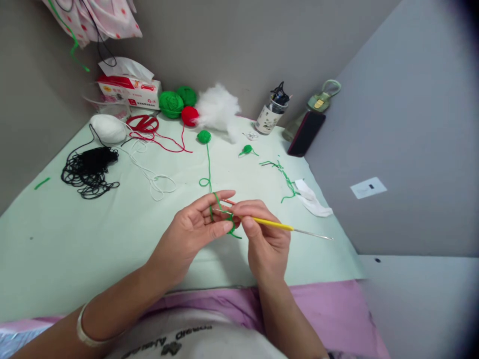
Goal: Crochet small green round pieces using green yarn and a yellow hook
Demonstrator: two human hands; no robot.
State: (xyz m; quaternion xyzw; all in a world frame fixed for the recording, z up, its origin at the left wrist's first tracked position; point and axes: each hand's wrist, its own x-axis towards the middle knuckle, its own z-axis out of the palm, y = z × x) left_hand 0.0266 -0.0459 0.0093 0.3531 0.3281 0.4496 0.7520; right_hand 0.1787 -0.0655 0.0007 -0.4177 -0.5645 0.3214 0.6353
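My right hand grips a double-ended crochet hook by its yellow handle. One metal end sticks out to the right; the other reaches the green yarn by my left fingers. My left hand pinches a small green crochet piece between thumb and fingers. Green yarn passes around the left fingers and leads back, with a loop in it, to a small green ball. Between the hands shows a thin red-orange item, mostly hidden.
Black yarn, a white yarn ball and red-handled scissors lie left. Behind are a tissue box, green balls, a red ball and white stuffing. Right stand a pen cup and phone.
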